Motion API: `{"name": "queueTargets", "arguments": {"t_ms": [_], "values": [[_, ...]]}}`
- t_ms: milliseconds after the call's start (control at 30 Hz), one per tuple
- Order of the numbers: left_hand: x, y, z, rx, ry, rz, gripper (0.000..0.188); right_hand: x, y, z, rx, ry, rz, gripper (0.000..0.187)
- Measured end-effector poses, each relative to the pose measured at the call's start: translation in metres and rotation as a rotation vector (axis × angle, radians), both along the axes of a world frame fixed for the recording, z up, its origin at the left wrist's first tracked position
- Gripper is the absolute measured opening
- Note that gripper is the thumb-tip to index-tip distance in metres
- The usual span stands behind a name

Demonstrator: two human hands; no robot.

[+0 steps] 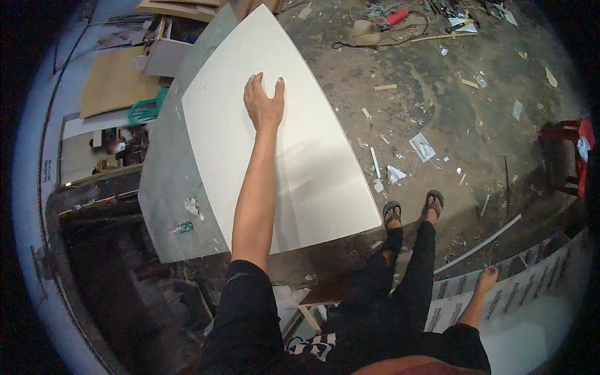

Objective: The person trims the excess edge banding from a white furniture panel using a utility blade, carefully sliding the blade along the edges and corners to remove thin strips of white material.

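Note:
A large white panel (312,181) lies on a grey sheet-topped work surface (164,206). My left hand (265,105) rests on the panel's upper part, with thumb and fingers spread and nothing in them. Lower right, my right hand (488,279) is at the upper edge of a pale sheet (519,294) with rows of dark print. Its fingers look curled, and what they hold is too small to make out. Left of the panel, a small green bottle (183,228) with a reddish tip lies beside a crumpled white wrapper (194,207).
Scraps, strips and paper litter the floor (431,94). A red stool (572,156) stands at the far right. A red power tool (395,17) with a cord lies at the top. Brown boards (112,81) lean at the left; a person (115,147) sits beyond them.

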State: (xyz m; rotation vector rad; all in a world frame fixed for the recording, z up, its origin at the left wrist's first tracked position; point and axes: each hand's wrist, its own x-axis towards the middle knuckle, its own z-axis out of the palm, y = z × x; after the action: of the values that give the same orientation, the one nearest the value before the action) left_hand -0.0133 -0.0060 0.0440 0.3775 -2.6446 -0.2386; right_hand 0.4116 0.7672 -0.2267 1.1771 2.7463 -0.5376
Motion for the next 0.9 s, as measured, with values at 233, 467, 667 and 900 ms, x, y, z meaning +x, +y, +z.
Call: {"name": "queueTargets", "arguments": {"t_ms": [233, 467, 667, 900], "values": [[0.002, -0.002, 0.015, -0.016, -0.062, -0.004, 0.065, -0.026, -0.051, -0.012, -0.149, -0.171, -0.025, 0.037], [-0.011, 0.042, 0.037, 0.091, -0.149, 0.102, 0.075, -0.092, -0.058, -0.028, -0.477, 0.274, 0.024, 0.022], [-0.047, 0.103, 0.079, -0.257, -0.408, 0.245, 0.07, -0.092, -0.062, -0.021, -0.681, -0.029, 0.003, 0.03], [-0.078, 0.081, 0.074, -0.45, -0.68, 0.224, 0.046, -0.057, -0.041, -0.051, -0.742, 0.115, -0.069, 0.026]]}}
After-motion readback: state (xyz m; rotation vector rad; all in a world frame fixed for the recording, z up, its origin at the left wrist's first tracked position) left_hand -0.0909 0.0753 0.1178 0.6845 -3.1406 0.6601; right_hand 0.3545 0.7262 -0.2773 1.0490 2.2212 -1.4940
